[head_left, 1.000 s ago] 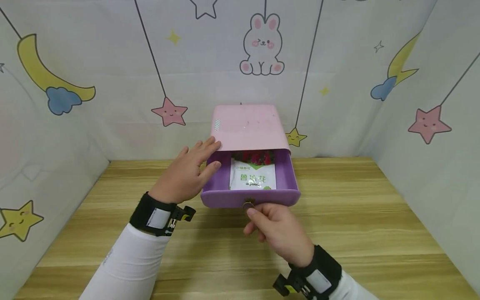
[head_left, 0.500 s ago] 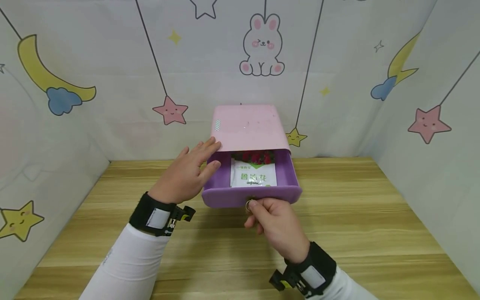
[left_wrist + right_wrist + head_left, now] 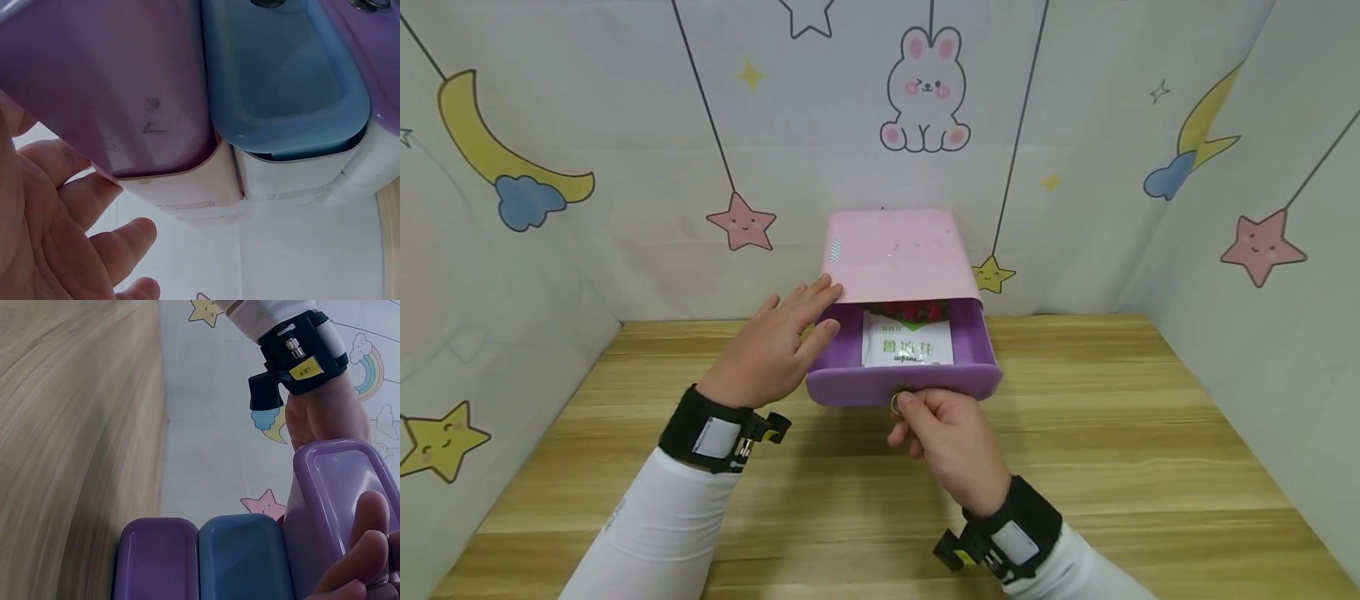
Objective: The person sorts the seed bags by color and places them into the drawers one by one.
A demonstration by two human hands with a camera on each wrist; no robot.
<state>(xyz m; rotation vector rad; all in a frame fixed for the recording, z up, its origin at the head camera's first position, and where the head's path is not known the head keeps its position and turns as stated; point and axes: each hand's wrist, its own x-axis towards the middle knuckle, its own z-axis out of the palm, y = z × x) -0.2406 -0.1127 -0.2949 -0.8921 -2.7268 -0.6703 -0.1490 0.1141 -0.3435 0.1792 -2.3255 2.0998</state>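
A pink drawer cabinet (image 3: 895, 254) stands at the back of the table, its top purple drawer (image 3: 850, 389) partly pulled out. Inside lie a white packet (image 3: 906, 343) with green lettering and something red and green (image 3: 917, 312) behind it, partly under the cabinet's top. My right hand (image 3: 958, 446) pinches the ring pull (image 3: 895, 404) on the drawer front between thumb and curled fingers. With fingers outstretched, my left hand (image 3: 767, 350) rests against the cabinet's left front edge. In the left wrist view, its fingers (image 3: 128, 244) are spread beside the cabinet's wall.
Below the top drawer, the wrist views show a closed blue drawer (image 3: 244, 556) and another purple drawer (image 3: 159, 556). The wooden table (image 3: 1112, 467) meets a white printed backdrop (image 3: 1075, 100) behind and at both sides.
The purple drawer has slid a little way back into the cabinet, the packet with it. My right hand has moved forward along with the ring pull; the left hand has stayed in place.
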